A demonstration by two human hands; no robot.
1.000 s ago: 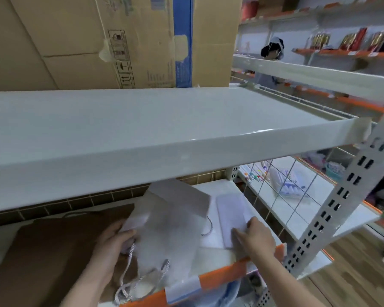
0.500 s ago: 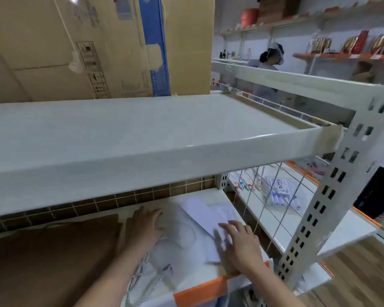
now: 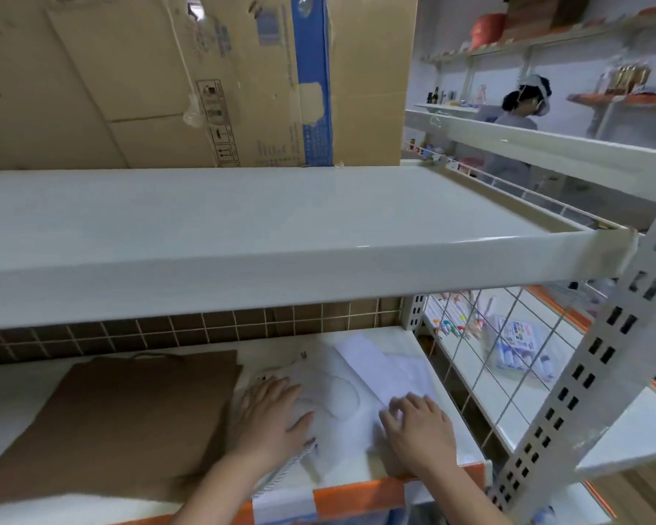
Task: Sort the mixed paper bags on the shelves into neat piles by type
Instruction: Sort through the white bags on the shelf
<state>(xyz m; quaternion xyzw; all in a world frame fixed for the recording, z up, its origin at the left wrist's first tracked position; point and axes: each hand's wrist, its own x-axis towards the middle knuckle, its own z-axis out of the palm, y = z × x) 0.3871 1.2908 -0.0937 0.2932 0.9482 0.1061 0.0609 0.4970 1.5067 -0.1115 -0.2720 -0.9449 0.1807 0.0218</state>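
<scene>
A flat brown paper bag (image 3: 118, 418) lies on the left of the lower shelf (image 3: 8, 395), its handle toward the back. To its right, white paper bags (image 3: 341, 395) with cord handles lie flat in a pile. My left hand (image 3: 271, 411) rests palm down on the left part of the white pile, fingers spread. My right hand (image 3: 419, 430) presses flat on the right part of the pile, near the orange front edge (image 3: 356, 498). A pale folded sheet (image 3: 372, 369) sticks out diagonally from the pile, just beyond my right fingers.
A bare white upper shelf (image 3: 243, 236) overhangs the lower one closely. Large cardboard boxes (image 3: 190, 77) stand behind it. A slotted upright post (image 3: 584, 377) and wire grid (image 3: 481, 358) bound the right side, with marker packs beyond. Another person (image 3: 515, 126) stands at far shelves.
The white bags, lifted and loose a second ago, now lie flat. My left hand has let go of them and both hands have come down to press on the pile.
</scene>
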